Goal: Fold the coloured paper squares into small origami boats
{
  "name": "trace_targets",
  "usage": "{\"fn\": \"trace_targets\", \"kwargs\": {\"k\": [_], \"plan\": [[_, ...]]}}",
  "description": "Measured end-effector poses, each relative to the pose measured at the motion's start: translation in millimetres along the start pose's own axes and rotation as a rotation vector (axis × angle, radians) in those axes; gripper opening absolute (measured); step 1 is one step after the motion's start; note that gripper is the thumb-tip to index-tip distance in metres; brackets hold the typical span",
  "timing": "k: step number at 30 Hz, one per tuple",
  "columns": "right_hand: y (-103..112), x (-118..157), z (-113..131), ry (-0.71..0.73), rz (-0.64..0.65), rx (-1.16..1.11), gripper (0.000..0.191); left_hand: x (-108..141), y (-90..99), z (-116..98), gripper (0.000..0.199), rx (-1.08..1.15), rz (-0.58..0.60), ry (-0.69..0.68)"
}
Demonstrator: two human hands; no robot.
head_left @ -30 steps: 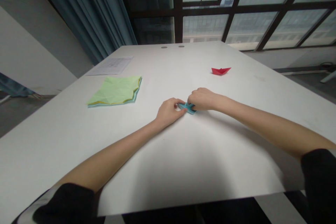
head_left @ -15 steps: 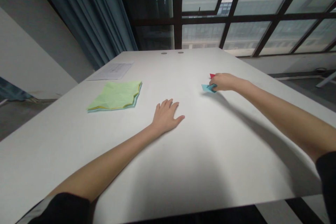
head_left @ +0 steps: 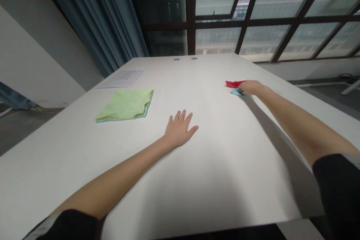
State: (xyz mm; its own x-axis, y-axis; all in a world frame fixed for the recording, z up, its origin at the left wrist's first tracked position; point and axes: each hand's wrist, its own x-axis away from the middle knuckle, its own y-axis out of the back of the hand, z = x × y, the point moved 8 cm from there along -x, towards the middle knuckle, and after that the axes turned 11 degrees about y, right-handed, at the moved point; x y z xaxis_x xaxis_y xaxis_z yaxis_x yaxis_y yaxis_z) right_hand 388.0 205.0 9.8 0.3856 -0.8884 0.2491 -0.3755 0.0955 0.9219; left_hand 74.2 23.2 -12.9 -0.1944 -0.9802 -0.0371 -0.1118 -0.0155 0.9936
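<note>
Toward the far right of the white table point(head_left: 208, 180), I see the blue folded paper point(head_left: 235, 92) at the fingertips of my right hand point(head_left: 250, 87). That hand is closed, its fingers gripping the paper's right end and partly hiding it. Just beyond the blue piece sits the red paper boat point(head_left: 233, 84), its right end overlapped in my view by the same hand; whether the two papers touch, I cannot tell.

Nearer to me and well to the left, my left hand point(head_left: 179, 129) is open, palm down on the bare tabletop with the fingers spread, holding nothing. Farther left lies the stack of paper point(head_left: 125, 104), light green on top, with yellow and pale blue edges showing below. Behind the stack I have a printed sheet point(head_left: 122, 78), its text too small to read. Past the table's far end stand the dark-framed window point(head_left: 219, 24) and, to its left, the blue curtain point(head_left: 104, 18).
</note>
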Motion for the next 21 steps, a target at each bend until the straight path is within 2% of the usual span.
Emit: {"fn": "trace_targets", "kwargs": {"k": [6,14,21], "plan": [[-2.2,-4.9,-4.7,-0.017,0.029,-0.003,0.031,-0.1,-1.4,-0.9,0.066,-0.010,-0.002,0.003],[-1.4,-6.5,-7.0,-0.033,0.009,-0.066,0.046,0.1,-0.1,0.1,0.065,-0.007,0.003,0.011],[-0.9,-7.7,-10.7,-0.001,0.016,-0.112,0.035,-0.3,-1.8,-0.7,0.065,-0.002,0.001,0.002]]}}
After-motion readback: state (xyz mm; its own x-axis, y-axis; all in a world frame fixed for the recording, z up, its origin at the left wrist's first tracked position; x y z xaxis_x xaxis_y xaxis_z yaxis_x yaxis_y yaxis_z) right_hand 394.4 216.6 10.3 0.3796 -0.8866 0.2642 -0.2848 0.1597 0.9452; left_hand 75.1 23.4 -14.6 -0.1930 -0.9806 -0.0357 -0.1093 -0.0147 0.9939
